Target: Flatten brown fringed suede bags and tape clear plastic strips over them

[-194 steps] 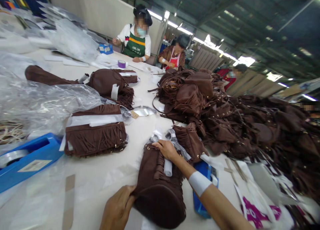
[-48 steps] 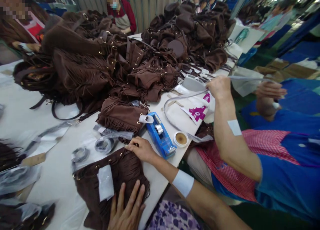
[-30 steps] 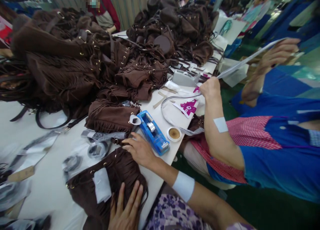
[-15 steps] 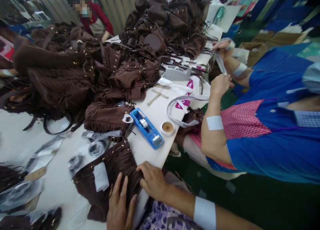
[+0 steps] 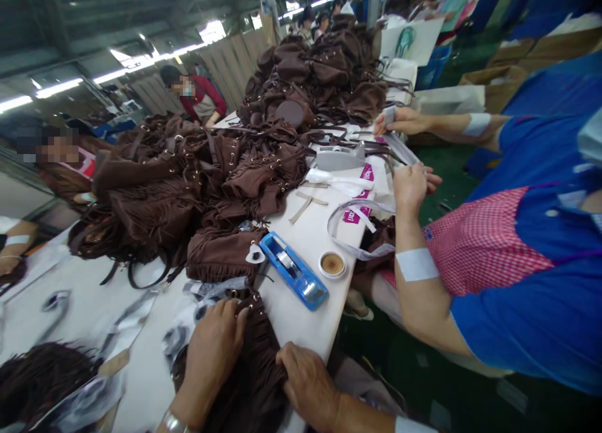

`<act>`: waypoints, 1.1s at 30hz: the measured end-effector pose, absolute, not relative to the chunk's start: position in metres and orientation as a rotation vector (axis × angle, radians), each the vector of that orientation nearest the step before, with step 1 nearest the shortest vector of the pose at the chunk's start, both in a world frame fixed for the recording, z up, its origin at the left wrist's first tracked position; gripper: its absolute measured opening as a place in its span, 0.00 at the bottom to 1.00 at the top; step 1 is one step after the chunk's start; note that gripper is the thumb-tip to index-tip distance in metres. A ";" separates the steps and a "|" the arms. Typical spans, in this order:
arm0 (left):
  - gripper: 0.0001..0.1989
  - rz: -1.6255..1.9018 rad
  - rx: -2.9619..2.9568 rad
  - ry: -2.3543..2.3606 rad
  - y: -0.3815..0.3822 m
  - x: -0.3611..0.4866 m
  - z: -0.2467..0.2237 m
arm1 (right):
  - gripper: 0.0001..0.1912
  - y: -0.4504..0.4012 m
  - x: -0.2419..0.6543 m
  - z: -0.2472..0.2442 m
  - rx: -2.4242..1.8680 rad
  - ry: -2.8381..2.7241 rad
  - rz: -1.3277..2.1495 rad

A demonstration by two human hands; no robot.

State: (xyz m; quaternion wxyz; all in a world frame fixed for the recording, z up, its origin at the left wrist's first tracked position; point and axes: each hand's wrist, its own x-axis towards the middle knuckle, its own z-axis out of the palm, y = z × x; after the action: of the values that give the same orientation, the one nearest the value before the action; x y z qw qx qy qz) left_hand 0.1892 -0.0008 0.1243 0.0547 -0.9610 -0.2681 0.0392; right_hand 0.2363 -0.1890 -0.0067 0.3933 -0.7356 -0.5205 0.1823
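Note:
A dark brown fringed bag (image 5: 254,364) lies on the white table (image 5: 301,323) at the near edge. Across its upper left part rests my left hand (image 5: 219,336), its fingers curled down over the bag's top. My right hand (image 5: 305,380) is closed on the bag's right edge, thumb and fingers pinching the fringe. Plastic-wrapped straps (image 5: 176,339) lie just left of the bag, partly behind my left hand. Beyond the bag sit a blue tape dispenser (image 5: 294,271) and a small round tin (image 5: 333,265).
Many brown bags (image 5: 155,188) are piled across the table's far side. At the right, a co-worker in a blue shirt (image 5: 508,295) holds a wrapped strap (image 5: 402,150). A grey dispenser (image 5: 339,157) stands farther back. More people are at the left and back.
The view has tilted up. My left hand has moved up onto the bag's top, its fingers now curled; the white wrapped piece there is out of sight. My right hand stays at the bag's edge.

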 end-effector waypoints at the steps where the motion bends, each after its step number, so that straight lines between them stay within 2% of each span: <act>1: 0.20 0.238 -2.888 -0.815 0.005 0.205 0.121 | 0.25 -0.189 0.236 -0.008 -1.871 -1.335 0.444; 7: 0.25 0.490 -2.885 -0.874 0.018 0.242 0.090 | 0.20 -0.191 0.238 -0.010 -1.928 -1.465 0.269; 13: 0.22 0.648 -2.954 -1.094 0.029 0.250 0.080 | 0.11 -0.193 0.238 -0.015 -1.873 -1.598 0.029; 21: 0.24 0.518 -2.927 -1.347 0.041 0.242 0.072 | 0.09 -0.203 0.247 -0.017 -1.822 -1.685 0.043; 28: 0.25 0.385 -2.943 -1.283 0.041 0.240 0.067 | 0.05 -0.199 0.244 -0.015 -1.900 -1.653 0.086; 33: 0.26 0.213 -3.005 -1.177 0.019 0.221 0.081 | 0.07 -0.196 0.239 -0.009 -1.957 -1.627 0.171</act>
State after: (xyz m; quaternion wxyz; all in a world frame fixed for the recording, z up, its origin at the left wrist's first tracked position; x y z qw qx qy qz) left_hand 0.2208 0.0186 0.0806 -0.0463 -0.9280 -0.3637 0.0659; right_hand 0.2394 -0.1963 -0.0094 0.2912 -0.7339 -0.6103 0.0643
